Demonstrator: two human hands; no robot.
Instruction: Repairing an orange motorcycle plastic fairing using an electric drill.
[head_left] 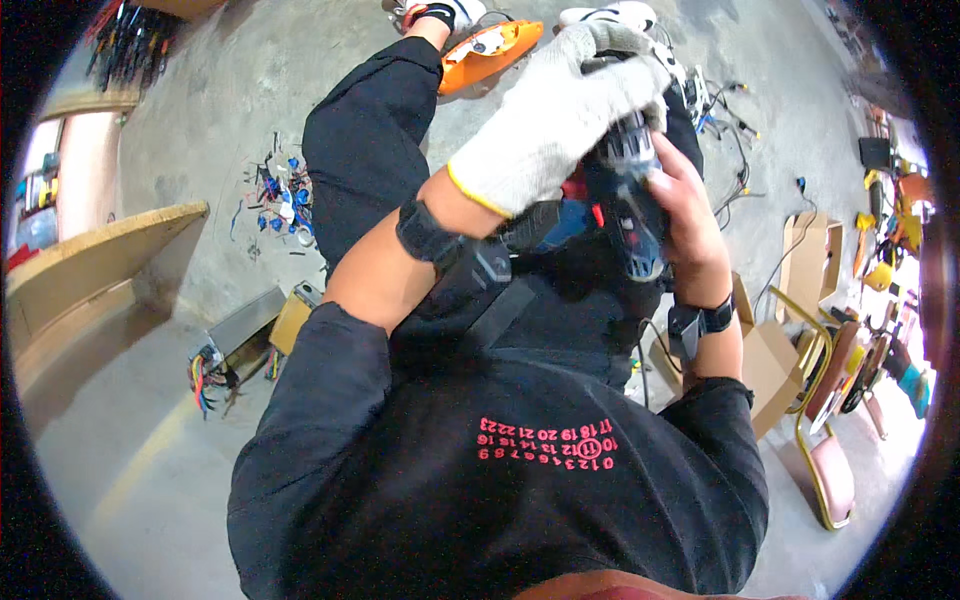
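Left hand (560, 115), in a white knit glove, is wrapped over the top of a blue-and-black cordless drill (625, 205), fingers curled shut around its upper body. Right hand (690, 215), bare, clamps the drill's right side, fingers pressed against the housing. Drill sits between both hands, held up over the lap, roughly at knee height; small red part shows on its left side. Can't tell which end is the chuck, glove covers it.

Both wrists carry black straps. Person wears a black sweatshirt with pink print and dark trousers, knee bent up to the left.

Further out on the concrete floor (200, 120): orange plastic cover (490, 50) just beyond the knee, loose pile of blue and red wire scraps (280, 195) to the left, grey metal box with coloured wires (235, 335) lower left, cardboard boxes (770, 360) and a pink-seated chair (830, 470) to the right.
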